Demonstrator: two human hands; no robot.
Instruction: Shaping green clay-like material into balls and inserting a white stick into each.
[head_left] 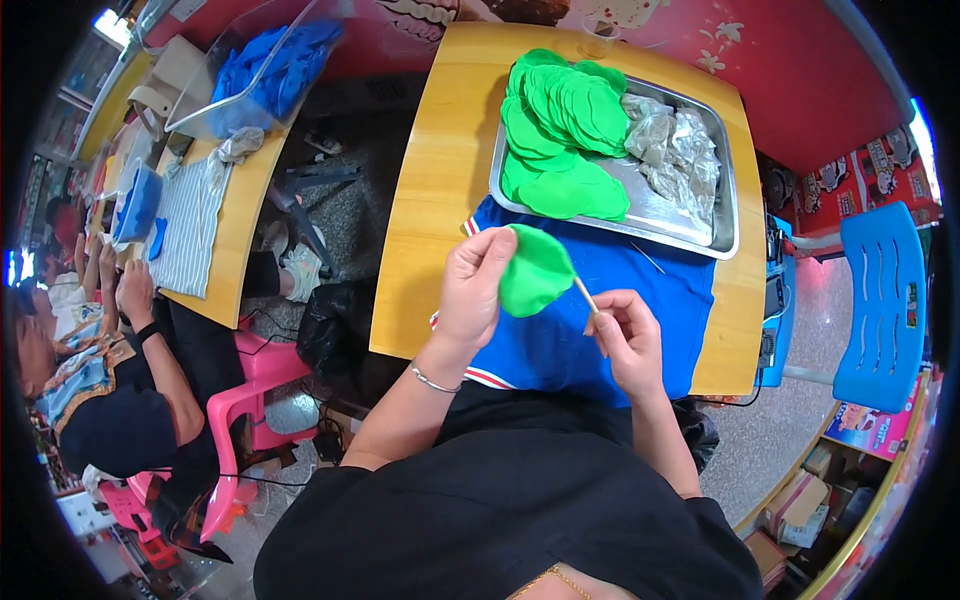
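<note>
My left hand [470, 290] pinches a rounded, bright green cloth-like piece [533, 275] between thumb and fingers, above the table. In my right hand [630, 340] is a thin wooden stick [584, 292], its tip touching the right edge of the green piece. Beneath both hands a blue cloth [610, 350] with a red-and-white striped border covers the near part of the table. Just beyond, a metal tray [725, 185] holds overlapping stacks of similar green pieces [575, 110] on its left and crumpled clear plastic bags [680, 150] on its right. A slim metal tool [648, 258] lies on the cloth.
The yellow wooden table [420, 180] meets a red wall. A clear cup [598, 38] stands at its far edge. Left, a co-worker [130, 390] sits at another table near a clear bin of blue pieces [270, 65]. A blue chair [880, 310] stands right, a pink chair [255, 390] left.
</note>
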